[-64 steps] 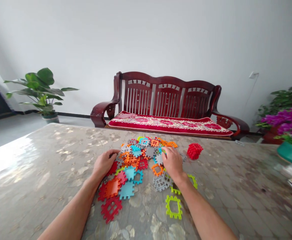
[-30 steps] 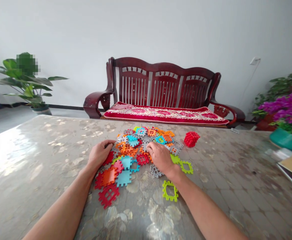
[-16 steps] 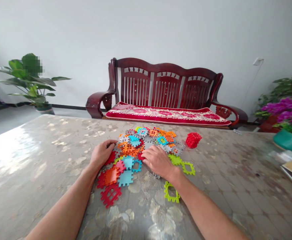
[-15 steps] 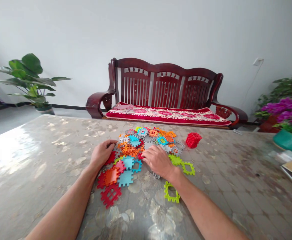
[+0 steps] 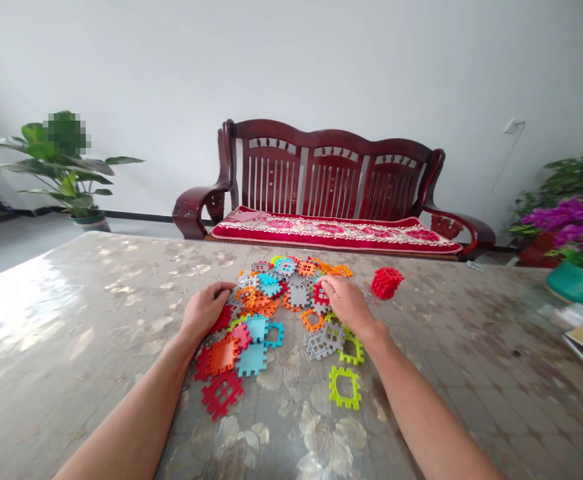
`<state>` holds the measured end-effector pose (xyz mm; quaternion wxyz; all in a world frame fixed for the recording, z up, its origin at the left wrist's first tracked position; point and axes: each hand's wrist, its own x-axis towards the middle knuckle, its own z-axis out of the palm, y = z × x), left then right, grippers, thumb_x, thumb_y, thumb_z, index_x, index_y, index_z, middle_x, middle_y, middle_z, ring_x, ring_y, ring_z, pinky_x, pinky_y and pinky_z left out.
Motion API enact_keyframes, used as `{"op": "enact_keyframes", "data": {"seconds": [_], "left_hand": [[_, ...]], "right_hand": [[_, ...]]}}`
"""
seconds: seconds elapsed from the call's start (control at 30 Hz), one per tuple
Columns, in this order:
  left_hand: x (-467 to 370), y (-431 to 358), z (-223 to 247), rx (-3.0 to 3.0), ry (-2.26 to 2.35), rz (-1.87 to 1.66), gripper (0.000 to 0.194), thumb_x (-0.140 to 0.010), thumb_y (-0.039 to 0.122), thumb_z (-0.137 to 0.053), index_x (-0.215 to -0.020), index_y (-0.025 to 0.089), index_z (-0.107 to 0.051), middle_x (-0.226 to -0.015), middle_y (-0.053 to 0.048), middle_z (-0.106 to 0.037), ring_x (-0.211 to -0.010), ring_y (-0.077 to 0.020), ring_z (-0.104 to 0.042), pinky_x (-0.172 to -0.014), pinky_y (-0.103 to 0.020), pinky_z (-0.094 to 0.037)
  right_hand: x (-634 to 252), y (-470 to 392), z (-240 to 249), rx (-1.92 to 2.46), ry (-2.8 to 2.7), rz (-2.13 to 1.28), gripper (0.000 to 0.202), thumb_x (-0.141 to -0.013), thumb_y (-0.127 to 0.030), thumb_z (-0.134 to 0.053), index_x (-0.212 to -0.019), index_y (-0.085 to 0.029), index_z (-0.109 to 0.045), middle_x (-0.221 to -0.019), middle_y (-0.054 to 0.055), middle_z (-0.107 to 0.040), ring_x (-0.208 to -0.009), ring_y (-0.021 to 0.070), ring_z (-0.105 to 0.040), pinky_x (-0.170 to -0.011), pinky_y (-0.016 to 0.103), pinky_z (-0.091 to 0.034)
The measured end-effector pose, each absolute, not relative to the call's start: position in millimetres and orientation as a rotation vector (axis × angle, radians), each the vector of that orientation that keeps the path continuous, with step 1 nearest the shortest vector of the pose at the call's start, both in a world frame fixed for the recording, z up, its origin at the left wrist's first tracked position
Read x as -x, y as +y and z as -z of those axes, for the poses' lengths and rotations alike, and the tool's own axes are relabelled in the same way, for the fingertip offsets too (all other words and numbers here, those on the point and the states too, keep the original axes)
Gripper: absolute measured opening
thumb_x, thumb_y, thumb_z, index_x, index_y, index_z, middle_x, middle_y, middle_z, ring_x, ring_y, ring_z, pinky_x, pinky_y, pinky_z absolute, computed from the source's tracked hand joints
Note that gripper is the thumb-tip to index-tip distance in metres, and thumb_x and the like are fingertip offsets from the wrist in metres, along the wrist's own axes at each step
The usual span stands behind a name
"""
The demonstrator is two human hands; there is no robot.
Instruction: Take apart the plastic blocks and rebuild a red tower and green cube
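Behind everything stands a smooth white wall (image 5: 171, 73), and before it is a table (image 5: 121, 313) with a glossy, grey-beige surface of flower pattern. For places I take as landmark the red, blocky plastic object with toothed edges (image 5: 387, 283).

To the left of this landmark is a red, square plastic tile with notched edges and a four-pane window (image 5: 321, 295). Half a second ago it was farther left, mostly under the fingers; now it has come nearer to the landmark. The right hand (image 5: 346, 300) has moved together with it: the thumb and fingers are closed in a pinch on the tile's edge. By this move a light-grey, flat solid tile (image 5: 299, 296), farther left of the landmark, is uncovered better, as is an orange, hollow frame tile (image 5: 312, 321).

Much farther left of the landmark, the left hand (image 5: 206, 307) has stayed at the edge of the heap, its fingers loosely bent; I cannot tell if it holds something.

Nearer to the person than the landmark lies a lime-green, open frame tile (image 5: 344, 387). Beyond the landmark is a dark-red, polished wooden bench with slatted back (image 5: 331, 183), bearing a red-and-white patterned cloth (image 5: 336, 230).
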<state>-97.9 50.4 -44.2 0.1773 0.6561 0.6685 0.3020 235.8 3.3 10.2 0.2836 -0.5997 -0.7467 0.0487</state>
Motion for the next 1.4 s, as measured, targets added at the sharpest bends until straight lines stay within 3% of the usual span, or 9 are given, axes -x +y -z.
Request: {"op": "enact_keyframes", "data": {"seconds": [0.2,0.33,0.53,0.83,1.13,1.4], "left_hand": [[97.8,50.4,44.8,-1.858,1.878,-0.855,0.037,-0.085,0.036,-0.046,-0.108,0.026,-0.073,-0.108,0.000,-0.076,-0.099,-0.0207,-0.068,-0.082,-0.026,-0.049],[97.5,49.6,43.0,-1.858,1.896,-0.842,0.037,-0.085,0.036,-0.046,-0.109,0.026,-0.073,-0.108,0.000,-0.076,-0.098,-0.0213,-0.068,-0.082,-0.027,-0.049],[96.9,48.9,41.3,-1.862,1.896,-0.829,0.038,-0.085,0.036,-0.045,-0.109,0.026,-0.073,-0.110,-0.001,-0.075,-0.099,-0.0220,-0.068,-0.083,-0.029,-0.049],[94.8,46.5,36.9,-1.863,1.918,-0.813,0.040,-0.084,0.037,-0.044,-0.109,0.026,-0.073,-0.106,-0.002,-0.076,-0.096,-0.0224,-0.068,-0.083,-0.029,-0.048],[96.5,48.8,39.2,-1.847,1.908,-0.815,0.041,-0.084,0.039,-0.044,-0.110,0.026,-0.073,-0.106,-0.002,-0.076,-0.095,-0.0222,-0.069,-0.081,-0.029,-0.048],[97.9,50.4,42.1,-1.862,1.913,-0.821,0.039,-0.083,0.039,-0.045,-0.107,0.027,-0.074,-0.104,-0.001,-0.076,-0.094,-0.0225,-0.068,-0.082,-0.029,-0.048]], "right_hand": [[-252.5,11.0,-0.1,1.825,-1.864,-0.068,0.037,-0.095,-0.029,-0.049,-0.130,-0.024,-0.059,-0.126,0.006,-0.066,-0.109,0.0207,-0.063,-0.090,0.031,-0.047],[-247.8,9.2,2.3,1.860,-1.800,-0.032,0.035,-0.093,-0.029,-0.050,-0.127,-0.024,-0.060,-0.126,0.005,-0.066,-0.110,0.0200,-0.062,-0.094,0.031,-0.045],[-234.7,1.3,-4.3,1.937,-1.941,0.095,0.047,-0.083,-0.045,-0.065,-0.124,-0.022,-0.062,-0.120,0.009,-0.068,-0.110,0.0275,-0.059,-0.094,0.038,-0.043],[-235.4,5.0,0.2,1.853,-1.836,0.043,0.044,-0.077,-0.033,-0.065,-0.120,-0.023,-0.064,-0.114,0.008,-0.066,-0.106,0.0249,-0.059,-0.093,0.036,-0.044],[-317.8,13.8,-27.6,2.021,-1.330,0.321,0.048,-0.076,-0.041,-0.064,-0.121,-0.025,-0.065,-0.112,0.010,-0.063,-0.106,0.0284,-0.054,-0.094,0.041,-0.041],[-359.3,10.5,-25.6,2.256,-1.160,0.275,0.056,-0.075,-0.048,-0.064,-0.127,-0.025,-0.063,-0.112,0.012,-0.064,-0.105,0.0311,-0.057,-0.090,0.044,-0.044]]}}
